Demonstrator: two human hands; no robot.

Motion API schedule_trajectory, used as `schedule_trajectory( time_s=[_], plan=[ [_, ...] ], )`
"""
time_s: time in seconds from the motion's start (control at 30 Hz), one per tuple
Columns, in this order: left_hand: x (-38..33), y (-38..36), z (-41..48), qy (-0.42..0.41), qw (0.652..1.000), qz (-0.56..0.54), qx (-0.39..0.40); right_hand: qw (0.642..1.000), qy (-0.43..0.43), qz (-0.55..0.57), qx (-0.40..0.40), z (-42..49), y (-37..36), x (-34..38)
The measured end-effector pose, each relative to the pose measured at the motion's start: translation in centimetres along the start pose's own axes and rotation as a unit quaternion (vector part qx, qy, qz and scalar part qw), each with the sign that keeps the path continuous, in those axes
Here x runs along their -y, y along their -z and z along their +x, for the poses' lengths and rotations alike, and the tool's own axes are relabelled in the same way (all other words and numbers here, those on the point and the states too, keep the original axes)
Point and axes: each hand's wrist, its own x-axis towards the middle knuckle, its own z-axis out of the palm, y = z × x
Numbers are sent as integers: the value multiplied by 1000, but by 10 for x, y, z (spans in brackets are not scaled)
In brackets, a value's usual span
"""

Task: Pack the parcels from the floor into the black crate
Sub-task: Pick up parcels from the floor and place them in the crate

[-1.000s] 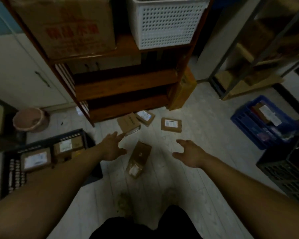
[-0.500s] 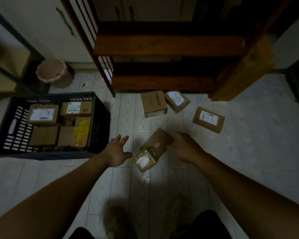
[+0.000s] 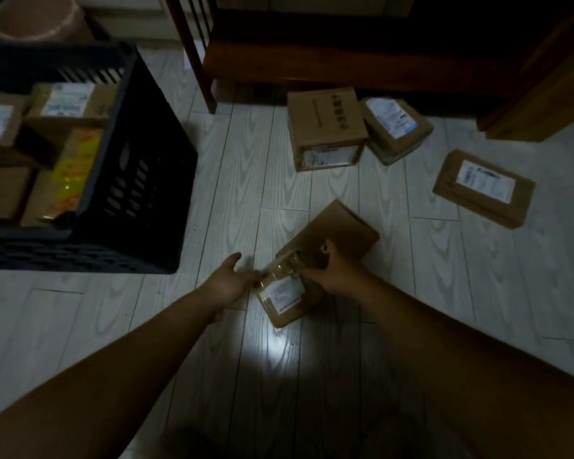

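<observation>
The black crate stands on the floor at the left and holds several brown parcels. On the floor at centre lies a small taped parcel with a white label, and a plain brown box sits right behind it. My right hand grips the taped parcel's far right end, fingers curled over it. Beside its left edge is my left hand, open, with the fingertips touching the parcel. Farther back, three more parcels lie on the floor: a big box, a labelled one and a flat one.
A dark wooden shelf unit stands behind the parcels, its leg close to the crate's far corner. A pink bin is behind the crate. A brown panel leans at the right. Pale plank floor lies around my arms.
I have moved closer and lower. My right hand has closed on the taped parcel, and my left hand has come in to its left edge.
</observation>
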Motion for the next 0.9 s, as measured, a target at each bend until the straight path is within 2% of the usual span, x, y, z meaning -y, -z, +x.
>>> schedule_trajectory(
  time_s=[0.1, 0.2, 0.37, 0.53, 0.7, 0.83, 0.9],
  plan=[
    [12, -19, 20, 44, 995, -84, 15, 1000, -3, 8, 3, 23, -10, -5],
    [15, -29, 31, 51, 996, -54, 41, 999, -4, -49, 7, 30, -12, -9],
    [19, -34, 31, 50, 992, -55, 99, 998, 0, -55, 44, 35, -34, -21],
    [8, -40, 28, 23, 996, -61, 61, 998, 19, -39, 39, 16, -22, 4],
    [-11, -36, 25, -9, 989, -150, -16, 998, 45, 41, -32, 12, -9, 10],
    [-39, -28, 20, -59, 960, -269, -49, 978, 32, 172, -114, 14, 0, 26],
    [-55, -22, 18, -86, 943, -314, -68, 963, 58, 200, -172, 15, 6, 36]
  ],
)
